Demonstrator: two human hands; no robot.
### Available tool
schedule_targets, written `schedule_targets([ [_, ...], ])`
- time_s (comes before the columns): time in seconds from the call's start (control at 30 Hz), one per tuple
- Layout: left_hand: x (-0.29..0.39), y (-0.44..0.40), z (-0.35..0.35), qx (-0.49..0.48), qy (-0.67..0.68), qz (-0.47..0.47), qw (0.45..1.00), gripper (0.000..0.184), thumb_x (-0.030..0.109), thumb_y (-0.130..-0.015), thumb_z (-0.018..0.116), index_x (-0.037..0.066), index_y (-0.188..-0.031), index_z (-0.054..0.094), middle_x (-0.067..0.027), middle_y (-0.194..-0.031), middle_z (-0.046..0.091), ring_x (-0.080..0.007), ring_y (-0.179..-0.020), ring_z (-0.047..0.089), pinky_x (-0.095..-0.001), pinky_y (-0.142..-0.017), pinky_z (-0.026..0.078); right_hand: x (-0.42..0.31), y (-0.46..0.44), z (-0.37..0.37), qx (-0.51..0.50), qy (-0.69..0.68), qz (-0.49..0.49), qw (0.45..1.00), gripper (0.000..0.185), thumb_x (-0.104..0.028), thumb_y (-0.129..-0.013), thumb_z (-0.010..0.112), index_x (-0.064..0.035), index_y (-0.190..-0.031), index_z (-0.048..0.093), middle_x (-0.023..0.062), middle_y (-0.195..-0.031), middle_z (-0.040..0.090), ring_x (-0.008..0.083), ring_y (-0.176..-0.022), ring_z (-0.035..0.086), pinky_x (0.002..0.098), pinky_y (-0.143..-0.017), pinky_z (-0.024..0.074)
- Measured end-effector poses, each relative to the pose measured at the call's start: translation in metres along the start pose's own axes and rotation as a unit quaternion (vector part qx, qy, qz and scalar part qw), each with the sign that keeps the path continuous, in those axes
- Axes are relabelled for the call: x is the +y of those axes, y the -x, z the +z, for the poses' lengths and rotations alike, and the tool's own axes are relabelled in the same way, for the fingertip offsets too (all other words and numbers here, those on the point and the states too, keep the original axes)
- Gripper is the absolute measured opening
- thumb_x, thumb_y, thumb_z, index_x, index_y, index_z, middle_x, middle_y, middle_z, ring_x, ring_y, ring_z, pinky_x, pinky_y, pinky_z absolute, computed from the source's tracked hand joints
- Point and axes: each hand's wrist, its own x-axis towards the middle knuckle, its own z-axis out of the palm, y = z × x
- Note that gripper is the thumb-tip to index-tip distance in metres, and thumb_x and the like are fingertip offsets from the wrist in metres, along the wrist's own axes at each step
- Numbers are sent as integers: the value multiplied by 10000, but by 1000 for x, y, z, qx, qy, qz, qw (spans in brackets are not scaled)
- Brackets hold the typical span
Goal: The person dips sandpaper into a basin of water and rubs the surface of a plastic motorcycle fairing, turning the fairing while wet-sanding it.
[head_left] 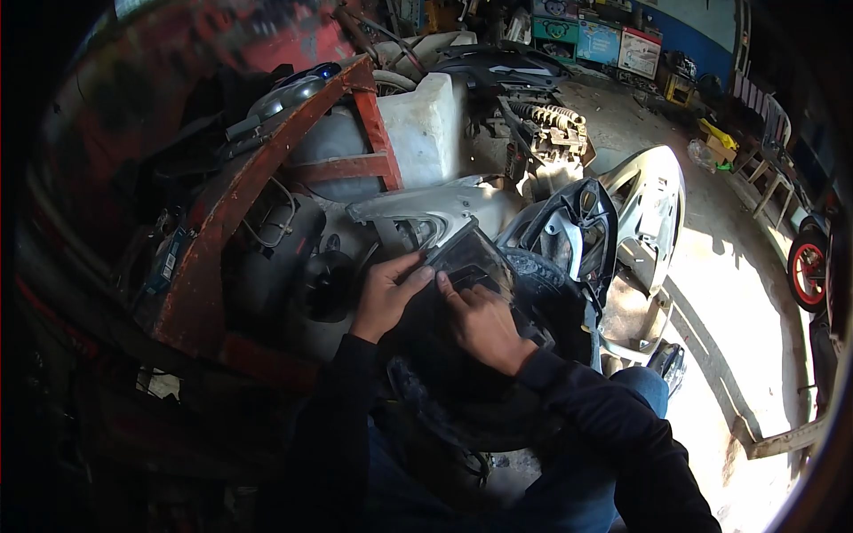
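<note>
A dark, flat, angular plastic panel (468,252) lies in front of me, above a black round tyre-like rim (426,409). My left hand (384,298) is closed at the panel's left edge, thumb and fingers pinching it. Close beside it, my right hand (487,327) lies against the panel with its thumb stretched toward the left hand and the other fingers curled. Whatever those curled fingers hold, if anything, is hidden. Just beyond the panel sits a light grey motorcycle fairing (435,206).
A red metal frame (267,164) stands at the left beside a dark cylinder (284,233). Black-and-silver bodywork (569,226) and a pale fairing (657,209) stand to the right. Farther off are a box of parts with a spring (555,133) and a red-rimmed wheel (807,269).
</note>
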Motion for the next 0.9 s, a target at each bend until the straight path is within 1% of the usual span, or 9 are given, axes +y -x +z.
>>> schedule_targets([
  [0.27,0,-6,4,-33,-16,-20,999,376,213,-949,665,-76,-1187,636,-32,-992,696,-54,-913,569,-238,-819,472,17,2,1,25,-145,75,986,437,-68,-823,595,-6,-1256,608,153,-880,660,324,-810,656,410,-743,531],
  [0.37,9,-5,8,-42,-52,-39,997,378,254,-965,640,-56,-1181,637,-24,-961,690,-54,-904,566,-238,-814,465,44,-9,3,100,-354,339,866,296,-57,-911,596,21,-1196,610,187,-1007,703,226,-823,704,332,-752,543],
  [0.4,10,-5,8,-54,-68,-53,995,382,275,-973,627,-47,-1179,635,-23,-948,687,-55,-902,564,-241,-814,462,46,-12,3,99,-355,340,865,296,-57,-911,596,21,-1196,610,187,-1007,703,226,-823,704,332,-752,543],
  [0.47,10,-1,13,-54,-55,-63,995,383,286,-983,605,-40,-1181,632,-28,-955,684,-60,-908,566,-249,-818,461,36,-23,-7,105,-583,411,693,312,-73,-906,663,41,-1190,601,143,-983,709,159,-826,681,291,-733,538],
  [0.5,9,1,17,-54,-41,-72,995,385,298,-993,584,-34,-1183,629,-34,-962,681,-66,-913,568,-257,-821,459,33,-22,1,114,-610,381,685,339,-78,-884,717,55,-1170,592,110,-969,694,139,-816,660,258,-719,531],
  [0.53,10,3,22,-56,-40,-72,995,385,298,-993,584,-34,-1183,629,-34,-962,681,-66,-913,568,-257,-821,459,29,-20,17,127,-619,367,683,276,-77,-877,725,39,-1103,617,82,-940,693,134,-826,650,262,-721,519],
  [0.63,9,8,28,-33,23,-108,993,368,275,-1000,552,-18,-1211,622,-58,-1015,674,-90,-941,576,-272,-838,455,17,-13,50,159,-428,301,837,162,-103,-875,714,-7,-993,658,103,-904,665,197,-855,647,334,-763,493],
  [0.77,3,15,34,-19,-6,-90,996,358,255,-1002,541,-15,-1223,621,-55,-1029,676,-89,-967,575,-264,-857,452,15,-25,49,266,-257,332,868,201,-191,-892,683,-25,-1004,667,158,-924,649,366,-837,598,422,-771,474],
  [0.9,6,20,34,0,30,-87,996,380,254,-1014,527,-44,-1236,607,2,-1003,633,-52,-919,521,-235,-837,424,-9,-6,64,308,-190,309,880,131,-174,-856,723,-65,-923,695,135,-908,650,331,-872,555,399,-811,437],
])
